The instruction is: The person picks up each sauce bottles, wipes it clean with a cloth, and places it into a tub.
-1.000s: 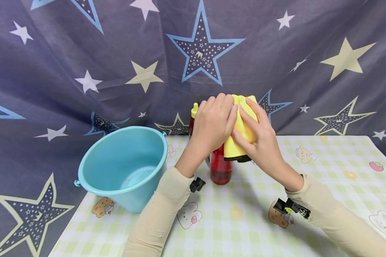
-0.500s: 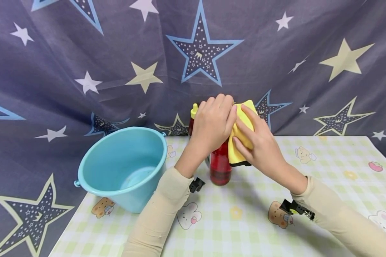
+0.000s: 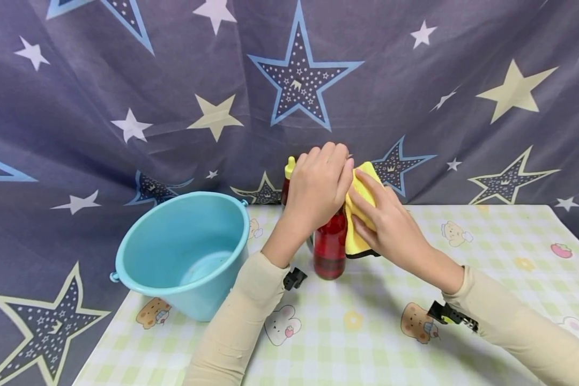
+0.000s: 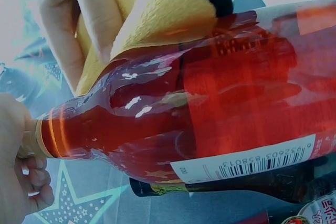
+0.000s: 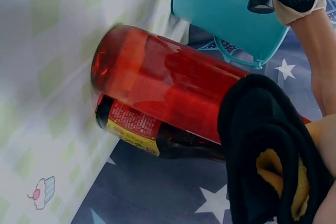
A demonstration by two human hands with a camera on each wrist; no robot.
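Note:
A bottle of red liquid (image 3: pixel 330 252) stands on the table, its label and barcode showing in the left wrist view. My left hand (image 3: pixel 320 185) grips its top, fingers curled round the cap and neck (image 4: pixel 44 139). In my right hand (image 3: pixel 391 222) is a folded yellow cloth (image 3: pixel 354 241) with a black border, pinched between thumb and fingers. The cloth lies against the right side of the bottle, touching its shoulder (image 4: pixel 113 72) in the left wrist view. Its rolled black edge (image 5: pixel 257 108) hides the upper bottle in the right wrist view.
A light blue bucket (image 3: pixel 222 289) stands left of the bottle. Behind my left hand rises another bottle with a yellow cap (image 3: pixel 290 167). A dark bottle with a red and yellow label (image 5: pixel 136 124) stands close behind the red one. A starry curtain (image 3: pixel 415 96) hangs behind the checked tablecloth (image 3: pixel 492 289).
My right hand has slid the yellow cloth downward and slightly right along the bottle's side. My left hand has kept its grip on the bottle top, and the bottle has stayed in place.

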